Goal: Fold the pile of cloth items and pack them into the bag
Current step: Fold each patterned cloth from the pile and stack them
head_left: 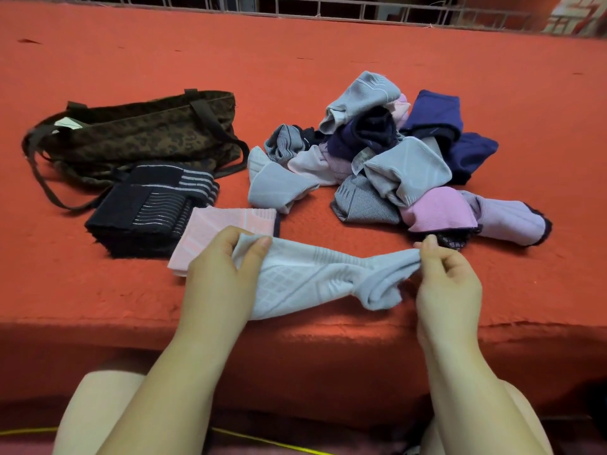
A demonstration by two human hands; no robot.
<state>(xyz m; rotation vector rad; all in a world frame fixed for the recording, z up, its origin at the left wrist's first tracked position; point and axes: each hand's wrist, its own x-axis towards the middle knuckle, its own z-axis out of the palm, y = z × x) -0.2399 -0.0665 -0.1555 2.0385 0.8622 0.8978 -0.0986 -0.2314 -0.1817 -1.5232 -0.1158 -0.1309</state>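
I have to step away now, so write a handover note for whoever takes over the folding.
Left hand and right hand each pinch one end of a light blue cloth, stretched between them above the red surface's front edge, not yet folded.
Done: a dark folded stack and a folded pink piece lie in front of the bag.
Left: fold the held cloth, then the unfolded pile to the right; pack the folded pieces into the bag.

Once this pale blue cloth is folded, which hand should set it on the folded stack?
Left, probably. The left hand grips the pale blue cloth right beside the folded stack; the right hand pinches the far end.
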